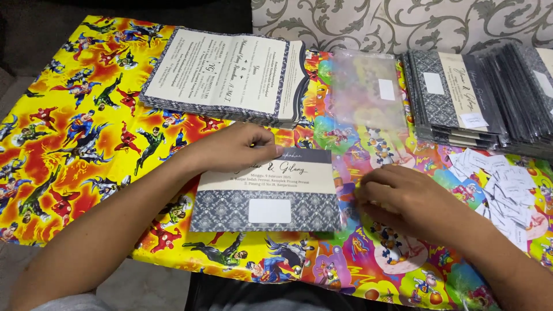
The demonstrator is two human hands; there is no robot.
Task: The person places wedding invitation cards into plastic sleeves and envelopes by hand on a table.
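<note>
Your counter wears two bright cartoon cloths (75,115), with a scroll-patterned wall (368,20) behind. Your left hand (233,148) pinches the top edge of one grey-and-cream card (266,191) lying centre; your right hand (406,201) rests curled at the card's right edge, its grip unclear. Beyond lie one stack of open cards (224,75), clear sleeves (368,89), two piles of sleeved cards (461,98) and scattered white labels (507,184).

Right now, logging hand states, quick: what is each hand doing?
Left hand: pinching the top edge of the grey patterned card.
Right hand: curled at the card's right edge; grip unclear.
</note>
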